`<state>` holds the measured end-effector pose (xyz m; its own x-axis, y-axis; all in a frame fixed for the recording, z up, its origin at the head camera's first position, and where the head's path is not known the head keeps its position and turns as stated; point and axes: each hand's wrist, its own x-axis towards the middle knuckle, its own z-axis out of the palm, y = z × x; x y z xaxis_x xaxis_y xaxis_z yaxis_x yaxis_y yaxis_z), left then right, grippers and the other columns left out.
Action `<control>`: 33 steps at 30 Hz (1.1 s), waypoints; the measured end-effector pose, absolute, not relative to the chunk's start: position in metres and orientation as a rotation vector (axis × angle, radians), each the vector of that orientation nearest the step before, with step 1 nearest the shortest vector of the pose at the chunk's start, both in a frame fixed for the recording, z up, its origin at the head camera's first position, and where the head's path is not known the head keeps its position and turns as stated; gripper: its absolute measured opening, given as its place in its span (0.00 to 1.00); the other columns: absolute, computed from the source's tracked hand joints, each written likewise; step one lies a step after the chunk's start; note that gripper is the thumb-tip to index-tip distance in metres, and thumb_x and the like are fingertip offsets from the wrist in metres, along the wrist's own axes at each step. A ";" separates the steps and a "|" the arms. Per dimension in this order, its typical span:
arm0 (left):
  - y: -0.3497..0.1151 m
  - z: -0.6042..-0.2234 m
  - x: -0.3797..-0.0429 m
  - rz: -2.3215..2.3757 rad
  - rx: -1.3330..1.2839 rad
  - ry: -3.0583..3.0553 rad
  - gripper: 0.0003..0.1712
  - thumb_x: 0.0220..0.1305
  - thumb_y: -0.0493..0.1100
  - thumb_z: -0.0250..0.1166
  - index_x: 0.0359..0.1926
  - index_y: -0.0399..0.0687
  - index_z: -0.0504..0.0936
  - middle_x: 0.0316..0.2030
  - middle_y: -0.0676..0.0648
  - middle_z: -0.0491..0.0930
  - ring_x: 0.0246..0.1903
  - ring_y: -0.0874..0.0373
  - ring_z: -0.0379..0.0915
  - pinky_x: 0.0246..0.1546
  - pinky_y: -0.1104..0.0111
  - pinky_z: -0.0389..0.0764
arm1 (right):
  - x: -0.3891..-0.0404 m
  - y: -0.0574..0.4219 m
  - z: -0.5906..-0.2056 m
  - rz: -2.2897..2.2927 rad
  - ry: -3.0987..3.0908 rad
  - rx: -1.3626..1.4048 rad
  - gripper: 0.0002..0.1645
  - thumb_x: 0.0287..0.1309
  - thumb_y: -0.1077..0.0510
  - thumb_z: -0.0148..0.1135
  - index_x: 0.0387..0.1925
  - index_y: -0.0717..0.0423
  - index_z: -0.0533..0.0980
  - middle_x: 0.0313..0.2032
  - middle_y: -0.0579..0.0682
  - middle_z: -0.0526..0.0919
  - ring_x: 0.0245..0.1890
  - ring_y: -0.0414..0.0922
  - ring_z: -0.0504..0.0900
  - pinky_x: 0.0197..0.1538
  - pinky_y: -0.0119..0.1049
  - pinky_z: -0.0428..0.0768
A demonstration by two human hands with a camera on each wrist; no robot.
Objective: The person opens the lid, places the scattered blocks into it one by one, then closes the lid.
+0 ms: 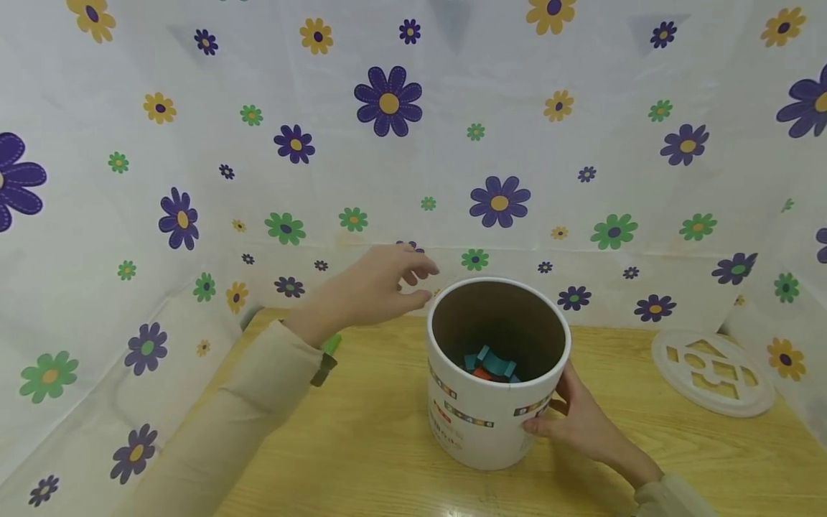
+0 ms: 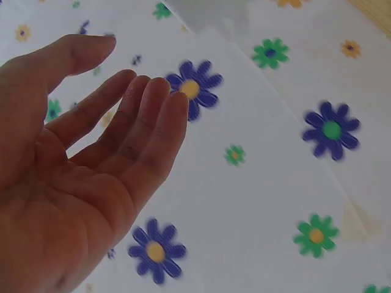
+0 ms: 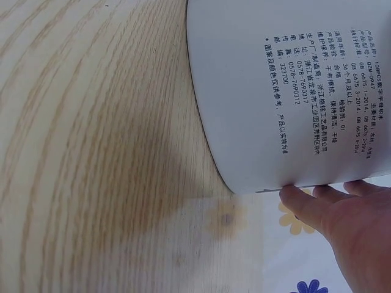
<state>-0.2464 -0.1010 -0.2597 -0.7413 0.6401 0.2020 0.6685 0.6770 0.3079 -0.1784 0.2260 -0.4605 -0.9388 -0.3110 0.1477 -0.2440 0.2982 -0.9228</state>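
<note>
A round white bucket (image 1: 481,431) with printed sides stands on the wooden table, its mouth facing up. Inside it lie several blue-green blocks (image 1: 497,364) and a red one (image 1: 481,373). My right hand (image 1: 591,424) holds the bucket's lower right side, thumb toward the front and fingers round the back. In the right wrist view the fingertips (image 3: 296,198) rest along the bucket's printed wall (image 3: 256,91). Just left of the rim, my left hand (image 1: 388,280) hovers in the air with loosely bent fingers. The left wrist view shows its palm (image 2: 79,201) holding nothing.
A white round lid (image 1: 713,373) with shaped cut-outs lies on the table (image 1: 362,445) at the right. Something green (image 1: 332,343) shows partly behind the left wrist. Flower-printed white sheeting (image 1: 446,165) closes off the back and both sides.
</note>
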 end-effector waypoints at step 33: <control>-0.239 -0.444 -0.337 -0.514 -0.349 -3.317 0.26 0.66 0.40 0.64 0.64 0.38 0.78 0.65 0.36 0.77 0.63 0.38 0.74 0.66 0.43 0.74 | -0.179 0.227 -0.462 -1.750 2.475 -0.514 0.64 0.55 0.55 0.76 0.81 0.43 0.43 0.76 0.62 0.57 0.71 0.70 0.63 0.64 0.71 0.73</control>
<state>-0.3366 -0.2387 -0.4443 -0.9519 0.2358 -0.1958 0.1654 0.9331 0.3192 -0.1792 0.2273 -0.4619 -0.9419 -0.3072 0.1358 -0.2305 0.2972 -0.9266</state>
